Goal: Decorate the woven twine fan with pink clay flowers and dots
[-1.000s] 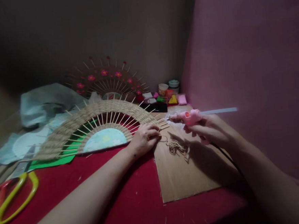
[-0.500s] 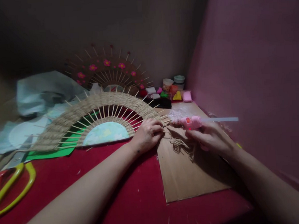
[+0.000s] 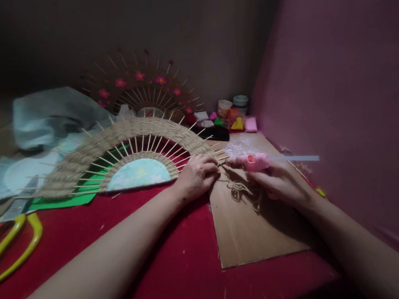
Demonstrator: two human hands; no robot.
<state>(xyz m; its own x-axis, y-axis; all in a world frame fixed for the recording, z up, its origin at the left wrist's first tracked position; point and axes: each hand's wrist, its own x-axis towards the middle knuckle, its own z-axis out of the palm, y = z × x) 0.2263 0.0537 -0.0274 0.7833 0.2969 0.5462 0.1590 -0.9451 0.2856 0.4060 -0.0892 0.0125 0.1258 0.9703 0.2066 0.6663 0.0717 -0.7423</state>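
Observation:
A half-round woven fan (image 3: 143,127) with thin sticks fanning out lies on the red table, a pale patterned half-disc (image 3: 139,173) at its centre. My left hand (image 3: 197,174) is closed on the right end of the fan's woven band, fingers bent over the edge. In my right hand (image 3: 284,182) is a pink glue gun (image 3: 257,160) with a clear glue stick (image 3: 294,159) jutting from its back. The gun's nozzle points left, close to the fan's end; whether it touches is too small to tell. Loose twine (image 3: 241,190) hangs or lies just below the gun.
A wooden board (image 3: 256,236) lies under the twine. Yellow-handled scissors (image 3: 31,245) rest at left, near green paper (image 3: 66,200) and pale cloth (image 3: 53,116). A flowered fan (image 3: 139,76) leans against the back wall, with tubs (image 3: 240,103) and coloured packets (image 3: 250,124) to its right.
The view has shifted slightly, so the fan and scissors appear a little further left. Both hands keep their holds, the glue gun staying by the fan's right end.

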